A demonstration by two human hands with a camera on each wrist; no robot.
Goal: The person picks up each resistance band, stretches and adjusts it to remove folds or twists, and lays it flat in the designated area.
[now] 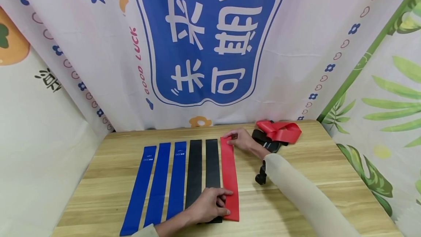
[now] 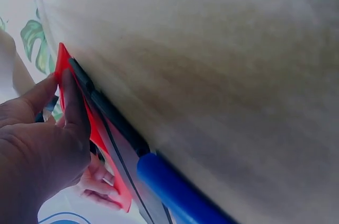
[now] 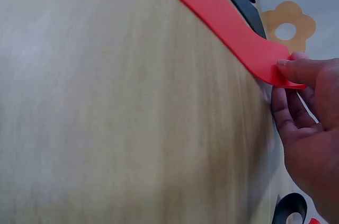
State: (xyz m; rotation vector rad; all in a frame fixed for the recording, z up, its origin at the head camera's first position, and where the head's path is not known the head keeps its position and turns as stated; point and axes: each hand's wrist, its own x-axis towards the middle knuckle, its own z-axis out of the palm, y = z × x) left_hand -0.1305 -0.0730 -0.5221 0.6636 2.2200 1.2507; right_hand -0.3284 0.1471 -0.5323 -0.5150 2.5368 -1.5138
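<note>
Several flat resistance bands lie side by side on the wooden table. At the right of the row is a red resistance band [image 1: 229,167]. My right hand [image 1: 242,140] pinches its far end between thumb and fingers; the right wrist view shows that end [image 3: 275,57] bent up slightly. Near the other end, my left hand [image 1: 208,204] rests its thumb and index finger on the red band, with the remaining fingers partly hidden. Left of it are two black bands [image 1: 212,164] [image 1: 194,167], the nearer ends partly covered by the left hand and forearm. Three blue bands [image 1: 138,189] lie farther left.
At the table's back right, a loose red band [image 1: 286,134] lies over a black one [image 1: 271,146]. The wooden table [image 1: 296,182] meets a printed curtain [image 1: 296,83] at its back edge. A small black device [image 1: 261,176] hangs at the right wrist.
</note>
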